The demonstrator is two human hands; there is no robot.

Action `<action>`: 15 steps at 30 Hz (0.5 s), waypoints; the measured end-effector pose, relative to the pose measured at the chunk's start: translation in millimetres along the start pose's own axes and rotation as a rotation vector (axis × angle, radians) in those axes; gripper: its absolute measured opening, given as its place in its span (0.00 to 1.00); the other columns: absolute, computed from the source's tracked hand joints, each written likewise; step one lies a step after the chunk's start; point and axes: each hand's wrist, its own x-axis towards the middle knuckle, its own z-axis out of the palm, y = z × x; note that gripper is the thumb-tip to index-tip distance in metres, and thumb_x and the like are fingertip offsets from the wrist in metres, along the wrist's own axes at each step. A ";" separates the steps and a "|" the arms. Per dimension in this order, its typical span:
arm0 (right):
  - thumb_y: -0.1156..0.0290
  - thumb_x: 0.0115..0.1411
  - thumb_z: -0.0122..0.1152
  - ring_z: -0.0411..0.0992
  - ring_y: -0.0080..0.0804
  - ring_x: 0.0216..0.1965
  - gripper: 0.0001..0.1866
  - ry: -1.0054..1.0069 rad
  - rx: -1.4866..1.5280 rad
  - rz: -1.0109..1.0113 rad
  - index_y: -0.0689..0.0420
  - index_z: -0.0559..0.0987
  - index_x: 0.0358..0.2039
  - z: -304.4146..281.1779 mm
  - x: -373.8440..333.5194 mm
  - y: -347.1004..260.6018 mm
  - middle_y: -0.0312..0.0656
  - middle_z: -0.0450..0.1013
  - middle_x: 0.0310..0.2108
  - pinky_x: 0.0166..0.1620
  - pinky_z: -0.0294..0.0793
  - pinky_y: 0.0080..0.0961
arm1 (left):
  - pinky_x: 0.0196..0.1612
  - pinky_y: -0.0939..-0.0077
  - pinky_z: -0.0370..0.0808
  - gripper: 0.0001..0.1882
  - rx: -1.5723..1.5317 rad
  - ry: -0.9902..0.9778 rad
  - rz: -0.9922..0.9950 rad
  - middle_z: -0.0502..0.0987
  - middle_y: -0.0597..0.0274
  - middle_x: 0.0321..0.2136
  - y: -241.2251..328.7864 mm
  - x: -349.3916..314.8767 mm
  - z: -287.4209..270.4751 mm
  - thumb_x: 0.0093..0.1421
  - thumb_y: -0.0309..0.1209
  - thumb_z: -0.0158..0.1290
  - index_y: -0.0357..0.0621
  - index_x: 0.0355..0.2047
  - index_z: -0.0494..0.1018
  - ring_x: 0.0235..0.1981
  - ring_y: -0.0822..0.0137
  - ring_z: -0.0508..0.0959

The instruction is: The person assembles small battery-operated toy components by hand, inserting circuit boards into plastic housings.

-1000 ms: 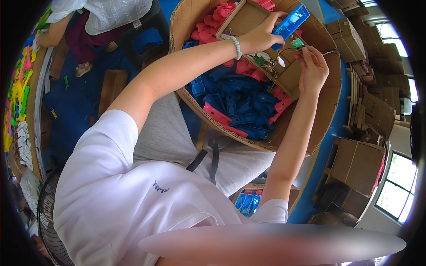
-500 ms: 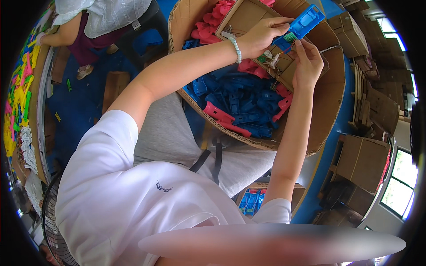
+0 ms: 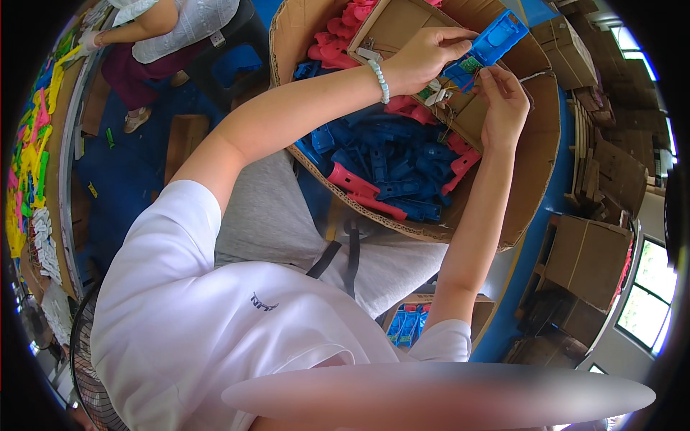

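My left hand [image 3: 424, 59], with a beaded bracelet at the wrist, is closed on the lower end of a blue plastic shell [image 3: 497, 39]. The shell tilts up to the right, its hollow side showing. Inside its lower end sits a small green circuit board [image 3: 471, 63] with thin wires. My right hand [image 3: 505, 108] pinches at the board's edge; its fingertips hide what exactly they grip, perhaps a wire. Just beneath both hands, small white parts with wires [image 3: 437, 93] lie in a shallow cardboard tray [image 3: 402, 27].
A large cardboard box [image 3: 528, 194] before my knees holds the tray, blue shells [image 3: 388, 161] and pink shells [image 3: 363, 190]. A smaller box of blue parts [image 3: 408, 325] stands by my right side. At left, a co-worker [image 3: 169, 32] sits by a table of colourful parts [image 3: 42, 136]. Cartons [image 3: 586, 262] are stacked right.
My hands stay at the shell's lower end, with only slight shifts of the right hand and fingers. The co-worker's arm has moved up and to the right.
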 end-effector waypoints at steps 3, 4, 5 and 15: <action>0.76 0.57 0.66 0.74 0.24 0.32 0.10 0.040 -0.008 0.036 0.66 0.79 0.38 2.2 -0.8 1.1 0.40 0.77 0.33 0.35 0.75 0.20 | 0.48 0.74 0.77 0.18 -0.013 -0.010 -0.043 0.77 0.59 0.45 -2.2 -0.6 -1.8 0.68 0.29 0.45 0.34 0.56 0.68 0.43 0.72 0.78; 0.75 0.57 0.66 0.74 0.24 0.32 0.10 0.052 -0.003 0.035 0.67 0.79 0.37 2.7 -0.8 1.6 0.41 0.77 0.33 0.34 0.75 0.20 | 0.48 0.74 0.77 0.18 -0.010 -0.005 -0.032 0.77 0.59 0.45 -3.4 -0.4 -2.1 0.68 0.29 0.46 0.34 0.56 0.68 0.43 0.72 0.78; 0.75 0.56 0.67 0.74 0.24 0.31 0.10 0.063 0.001 0.034 0.67 0.79 0.37 3.3 -0.8 1.2 0.41 0.77 0.33 0.34 0.76 0.20 | 0.48 0.74 0.77 0.18 -0.008 -0.001 -0.021 0.77 0.59 0.45 -4.3 -0.1 -2.1 0.68 0.30 0.46 0.34 0.56 0.68 0.43 0.73 0.78; 0.75 0.56 0.67 0.74 0.25 0.31 0.11 0.095 0.052 0.069 0.68 0.78 0.36 7.1 -6.1 -2.7 0.42 0.76 0.32 0.31 0.77 0.21 | 0.44 0.80 0.73 0.19 0.538 0.001 0.170 0.79 0.61 0.39 -0.8 -7.0 0.3 0.68 0.34 0.47 0.35 0.54 0.71 0.39 0.77 0.76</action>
